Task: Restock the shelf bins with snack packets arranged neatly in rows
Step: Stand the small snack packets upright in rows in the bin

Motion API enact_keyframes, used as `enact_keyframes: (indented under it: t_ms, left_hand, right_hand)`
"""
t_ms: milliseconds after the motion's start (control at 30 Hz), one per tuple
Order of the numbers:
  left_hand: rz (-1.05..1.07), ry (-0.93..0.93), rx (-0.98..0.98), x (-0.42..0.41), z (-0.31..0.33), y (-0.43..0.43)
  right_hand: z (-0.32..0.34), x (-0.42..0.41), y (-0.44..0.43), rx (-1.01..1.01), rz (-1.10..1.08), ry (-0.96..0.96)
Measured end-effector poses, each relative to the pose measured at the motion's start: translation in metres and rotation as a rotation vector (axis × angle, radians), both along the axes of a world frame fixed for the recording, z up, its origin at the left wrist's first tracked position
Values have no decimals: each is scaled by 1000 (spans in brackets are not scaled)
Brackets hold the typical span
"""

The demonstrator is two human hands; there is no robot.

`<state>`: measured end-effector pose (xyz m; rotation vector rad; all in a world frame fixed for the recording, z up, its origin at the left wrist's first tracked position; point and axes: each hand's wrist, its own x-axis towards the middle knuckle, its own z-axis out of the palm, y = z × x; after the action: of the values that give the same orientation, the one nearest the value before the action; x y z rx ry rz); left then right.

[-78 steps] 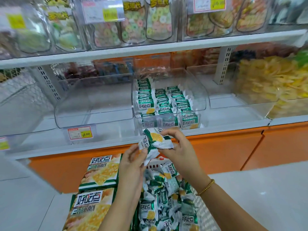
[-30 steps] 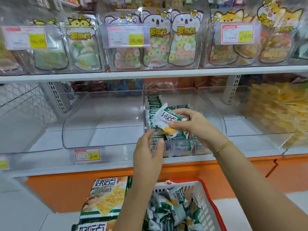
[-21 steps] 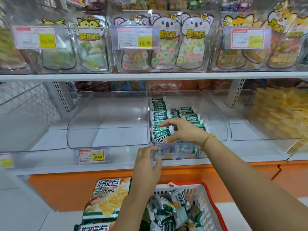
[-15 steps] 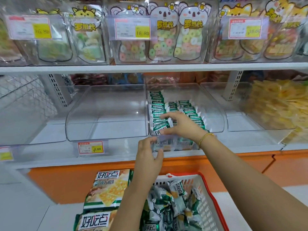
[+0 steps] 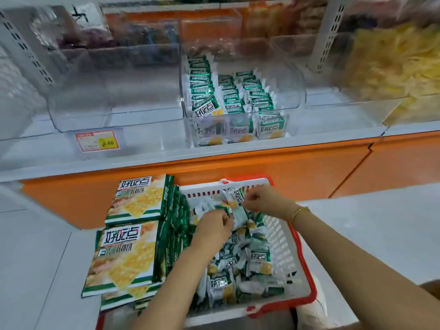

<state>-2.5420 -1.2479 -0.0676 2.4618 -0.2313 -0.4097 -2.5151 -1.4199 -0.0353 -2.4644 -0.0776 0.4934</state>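
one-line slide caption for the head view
Left hand and right hand each grip a packet over the basket, below a bin holding three neat rows.

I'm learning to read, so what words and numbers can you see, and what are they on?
"好吃点": large packs beside the basket.
"好吃点": small packets in the bin and basket.
"8.60": price tag.
Smaller print on packs and tag: too blurred.

At 6 o'clock, the left hand and right hand pinch snack packets above the red-rimmed basket. At 12 o'clock, a clear bin holds three packet rows. Large bags lie at 8 o'clock.
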Motion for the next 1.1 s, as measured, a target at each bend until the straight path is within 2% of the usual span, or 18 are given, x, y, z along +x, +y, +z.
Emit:
enact_keyframes:
  t_ms: [133, 233, 367, 533, 633, 767, 967, 1100]
  left_hand:
    - [-151, 308, 261, -40, -45, 4]
    - [-209, 417, 366, -57, -60, 11]
    - [-248, 438, 459, -65, -68, 13]
    - [-279, 439, 601, -64, -66, 12]
    - [-244, 440, 523, -62, -68, 12]
    - [-95, 398, 302, -54, -59, 11]
    - [173, 220, 72, -30, -21, 15]
    - [323, 118, -157, -19, 11, 17]
  right_hand:
    - [-70, -35, -6, -262, 144, 282]
    - [-98, -44, -4, -345, 186, 316]
    - [-108, -44, -1, -484, 230, 306]
    - [-108, -49, 0, -495, 235, 370]
    - [-105, -55, 1, -520, 296, 411]
    - [-97, -52, 0, -479, 310, 409]
    - [-38, -19, -7, -145, 235, 246]
    - [9, -8, -11, -161, 366, 165]
